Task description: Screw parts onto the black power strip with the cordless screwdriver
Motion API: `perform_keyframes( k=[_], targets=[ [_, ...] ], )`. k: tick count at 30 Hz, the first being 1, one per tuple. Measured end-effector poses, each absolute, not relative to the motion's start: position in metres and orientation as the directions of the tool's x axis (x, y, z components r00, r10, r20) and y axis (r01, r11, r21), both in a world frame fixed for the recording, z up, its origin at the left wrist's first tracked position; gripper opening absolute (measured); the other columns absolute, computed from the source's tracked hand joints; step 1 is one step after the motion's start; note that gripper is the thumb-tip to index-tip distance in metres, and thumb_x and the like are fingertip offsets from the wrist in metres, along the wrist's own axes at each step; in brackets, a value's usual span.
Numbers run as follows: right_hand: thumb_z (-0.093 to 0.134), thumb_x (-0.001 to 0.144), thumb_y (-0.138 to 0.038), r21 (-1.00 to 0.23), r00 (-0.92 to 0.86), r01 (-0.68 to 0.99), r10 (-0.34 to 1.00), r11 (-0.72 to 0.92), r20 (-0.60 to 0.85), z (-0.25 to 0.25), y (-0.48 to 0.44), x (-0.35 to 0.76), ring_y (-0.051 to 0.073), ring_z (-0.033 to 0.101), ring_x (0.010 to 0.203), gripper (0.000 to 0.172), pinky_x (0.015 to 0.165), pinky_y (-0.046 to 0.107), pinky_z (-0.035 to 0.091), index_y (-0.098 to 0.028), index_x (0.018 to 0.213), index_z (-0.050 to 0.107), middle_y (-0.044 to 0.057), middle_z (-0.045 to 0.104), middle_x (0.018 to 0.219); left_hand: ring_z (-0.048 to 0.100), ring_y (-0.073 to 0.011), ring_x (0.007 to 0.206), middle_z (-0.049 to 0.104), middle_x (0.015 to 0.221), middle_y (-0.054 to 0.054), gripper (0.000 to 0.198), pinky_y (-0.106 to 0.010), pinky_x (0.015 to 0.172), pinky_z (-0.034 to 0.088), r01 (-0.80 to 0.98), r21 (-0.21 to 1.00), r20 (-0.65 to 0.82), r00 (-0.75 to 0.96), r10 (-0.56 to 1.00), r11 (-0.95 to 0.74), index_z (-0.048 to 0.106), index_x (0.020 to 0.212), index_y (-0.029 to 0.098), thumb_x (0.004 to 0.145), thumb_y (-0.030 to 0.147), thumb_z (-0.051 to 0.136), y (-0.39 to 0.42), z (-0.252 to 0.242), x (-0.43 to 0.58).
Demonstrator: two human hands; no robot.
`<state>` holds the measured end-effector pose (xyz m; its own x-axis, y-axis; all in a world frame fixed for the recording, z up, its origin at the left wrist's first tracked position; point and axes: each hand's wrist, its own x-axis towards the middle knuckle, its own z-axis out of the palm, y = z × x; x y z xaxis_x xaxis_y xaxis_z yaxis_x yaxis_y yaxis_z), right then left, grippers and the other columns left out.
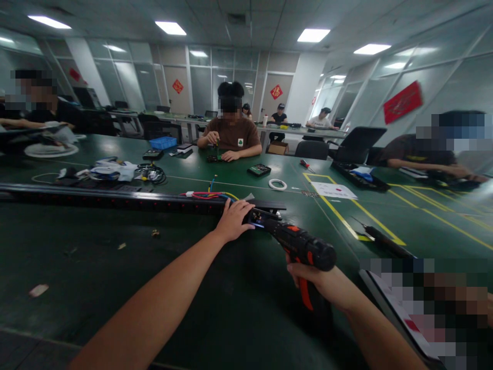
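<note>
A long black power strip [115, 198] lies across the green table [96, 257], with coloured wires [208, 195] sticking out near its right end. My left hand [234, 220] rests on that end, fingers curled over the strip and pressing it down. My right hand [319, 280] grips the handle of a black and orange electric screwdriver [298, 244]. Its lit tip points at the strip's open end, just right of my left fingers.
A black pen-like tool [385, 241] lies to the right near yellow floor-tape lines. A white tape ring [278, 184], a paper sheet [333, 190] and cable clutter [115, 172] sit farther back. A person [230, 134] works opposite; others sit at left and right.
</note>
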<state>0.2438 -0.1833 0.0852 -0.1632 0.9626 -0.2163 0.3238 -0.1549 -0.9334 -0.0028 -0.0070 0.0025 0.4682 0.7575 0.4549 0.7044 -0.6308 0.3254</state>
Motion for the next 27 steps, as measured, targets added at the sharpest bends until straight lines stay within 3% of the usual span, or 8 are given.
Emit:
perform_keyframes(
  k=[27],
  targets=[
    [0.076,0.073,-0.040,-0.929,-0.182,0.347,0.962,-0.129,-0.202,0.0835,-0.1822,0.2457,0.018,0.059,0.063,0.027,0.065,0.034,0.049,-0.021,0.088,0.064,-0.003,0.063,0.064,0.045,-0.0339,0.154,0.060,0.155,-0.011,0.066,-0.067,0.134,0.009,0.698,0.325,0.464,0.470,0.751,-0.638,0.056,0.155,0.029,0.095,0.042,0.081,-0.0060,0.0022,-0.0028]
  ],
)
